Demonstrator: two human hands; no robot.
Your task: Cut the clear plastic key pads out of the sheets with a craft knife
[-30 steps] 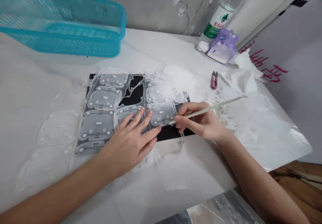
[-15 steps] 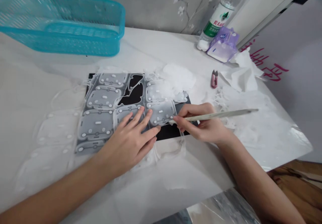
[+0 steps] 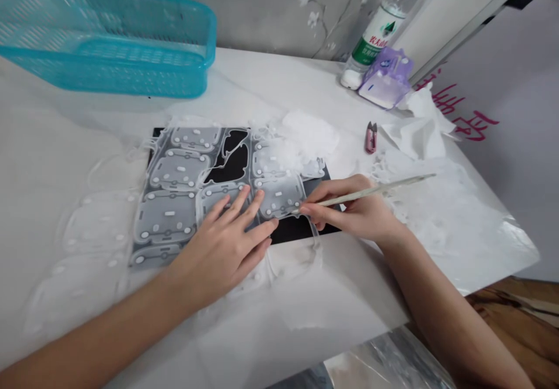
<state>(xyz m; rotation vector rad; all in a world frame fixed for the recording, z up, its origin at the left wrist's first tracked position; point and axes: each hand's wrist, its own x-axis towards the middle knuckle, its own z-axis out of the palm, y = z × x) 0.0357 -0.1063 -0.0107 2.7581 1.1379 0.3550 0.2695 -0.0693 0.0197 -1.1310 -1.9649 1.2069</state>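
A translucent sheet of moulded, rounded-rectangle pieces [image 3: 166, 215] lies partly over a black mat [image 3: 290, 230] and partly on the white table. My left hand [image 3: 231, 240] rests flat on the sheet, its fingers spread. Between the thumb and fingers of my right hand [image 3: 345, 208] is a thin, pale stick-like tool [image 3: 384, 187]. Its tip meets the lower edge of one moulded piece [image 3: 279, 194], close to my left thumb. Black mat shows through openings in the sheet where pieces are absent. The exact kind of tool tip is too small to make out.
A blue plastic basket [image 3: 144, 74] stands at the back left. Along the back right are a water bottle [image 3: 371, 36], a purple tissue pack [image 3: 386, 80] and small pink thread snips [image 3: 371, 137]. White scraps [image 3: 312, 135] lie behind the sheet; crumpled tissue [image 3: 417, 127] lies to the right.
The rear end of the tool has swung toward me, then partly back, as my right hand shifts slightly. My left hand stays in place on the sheet.
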